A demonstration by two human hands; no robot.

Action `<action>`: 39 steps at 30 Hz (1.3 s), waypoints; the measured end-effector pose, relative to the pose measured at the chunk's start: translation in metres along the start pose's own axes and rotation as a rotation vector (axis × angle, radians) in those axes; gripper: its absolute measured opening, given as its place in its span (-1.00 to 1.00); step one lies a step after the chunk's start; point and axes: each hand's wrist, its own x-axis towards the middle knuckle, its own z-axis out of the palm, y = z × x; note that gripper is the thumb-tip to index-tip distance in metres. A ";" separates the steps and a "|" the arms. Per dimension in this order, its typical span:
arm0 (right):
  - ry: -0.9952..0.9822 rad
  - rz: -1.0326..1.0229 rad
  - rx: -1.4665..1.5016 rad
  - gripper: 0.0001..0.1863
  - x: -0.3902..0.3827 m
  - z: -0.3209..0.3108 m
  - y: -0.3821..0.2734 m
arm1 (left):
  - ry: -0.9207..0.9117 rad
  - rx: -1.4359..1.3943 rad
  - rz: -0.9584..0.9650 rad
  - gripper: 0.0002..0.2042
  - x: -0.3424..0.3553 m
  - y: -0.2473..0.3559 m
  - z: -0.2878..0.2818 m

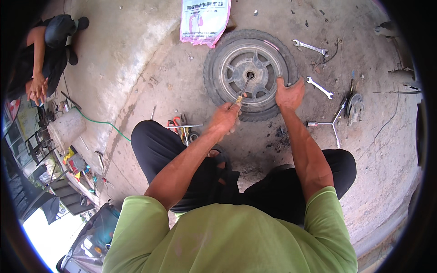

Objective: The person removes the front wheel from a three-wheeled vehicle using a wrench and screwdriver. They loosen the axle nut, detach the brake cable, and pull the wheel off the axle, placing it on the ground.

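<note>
A wheel (260, 68) with a dusty grey spoked rim and a worn black tyre lies flat on the ground in front of me. My left hand (224, 119) is closed around a screwdriver (240, 98) with a yellowish handle. Its thin shaft slants up to the hub's centre hole, where the tip is hidden. At the tyre's right edge, my right hand (290, 94) grips the rubber, thumb on top and the fingers partly hidden.
Two open-end wrenches (311, 47), a three-way socket wrench (336, 122) and a round brake part (355, 108) lie to the right. Beyond the tyre is a plastic bag (203, 22). Red-handled pliers (175, 122) lie beside my left knee. A person (41, 63) sits far left near a bucket (67, 127).
</note>
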 end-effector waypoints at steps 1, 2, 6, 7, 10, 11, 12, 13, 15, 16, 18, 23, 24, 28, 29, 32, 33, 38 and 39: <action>0.011 0.001 0.011 -0.05 0.001 0.002 0.002 | -0.002 0.070 0.011 -0.65 -0.006 0.013 -0.009; 0.020 -0.001 0.024 -0.05 0.001 0.003 0.003 | -0.001 0.139 0.021 -0.65 -0.010 0.020 -0.017; 0.021 -0.016 0.021 -0.04 0.002 0.004 0.003 | 0.142 0.566 0.349 -0.61 -0.021 0.030 -0.044; 0.020 -0.006 0.023 -0.04 0.002 0.004 0.003 | 0.123 0.630 0.389 -0.61 -0.030 0.045 -0.047; 0.015 -0.006 0.017 -0.04 0.002 0.004 0.003 | 0.082 0.860 0.475 -0.61 -0.032 0.076 -0.050; 0.014 -0.011 0.012 -0.04 0.002 0.003 0.002 | 0.070 0.943 0.497 -0.62 -0.029 0.087 -0.050; 0.001 -0.004 0.004 -0.04 0.001 0.003 0.002 | 0.051 0.999 0.459 -0.62 -0.026 0.099 -0.046; -0.008 0.006 -0.004 -0.04 0.000 0.002 0.001 | 0.029 1.057 0.421 -0.62 -0.022 0.112 -0.040; -0.022 0.013 -0.013 -0.04 0.000 -0.002 -0.002 | 0.001 1.123 0.377 -0.62 -0.012 0.125 -0.028; -0.027 0.016 -0.014 -0.04 -0.001 -0.004 -0.003 | -0.008 1.135 0.371 -0.61 0.000 0.123 -0.021; -0.027 0.013 -0.008 -0.04 0.000 -0.006 -0.007 | 0.045 1.041 0.367 -0.62 0.016 0.107 -0.012; 0.002 -0.006 0.022 -0.04 0.003 -0.001 0.002 | -0.005 -0.209 -0.032 -0.70 0.008 0.069 0.008; -0.013 0.006 0.026 -0.04 0.001 -0.002 0.000 | 0.030 -0.286 -0.033 -0.71 0.002 0.067 0.017; -0.034 0.013 0.018 -0.03 0.000 -0.008 -0.008 | 0.094 -0.522 0.002 -0.76 -0.011 0.058 0.045; -0.031 0.013 0.014 -0.03 -0.001 -0.008 -0.008 | 0.094 -0.554 0.019 -0.76 -0.013 0.054 0.047; -0.046 0.023 0.005 -0.03 0.000 -0.010 -0.008 | 0.119 -0.577 0.026 -0.76 -0.018 0.052 0.051; -0.041 0.019 0.007 -0.03 0.000 -0.009 -0.007 | 0.131 -0.575 0.026 -0.76 -0.021 0.052 0.052; -0.014 -0.001 0.033 -0.03 0.001 -0.005 -0.001 | 0.113 -0.522 0.104 -0.72 -0.033 0.042 0.043; -0.018 -0.001 0.031 -0.03 0.002 -0.005 -0.002 | 0.113 -0.500 0.123 -0.72 -0.032 0.038 0.042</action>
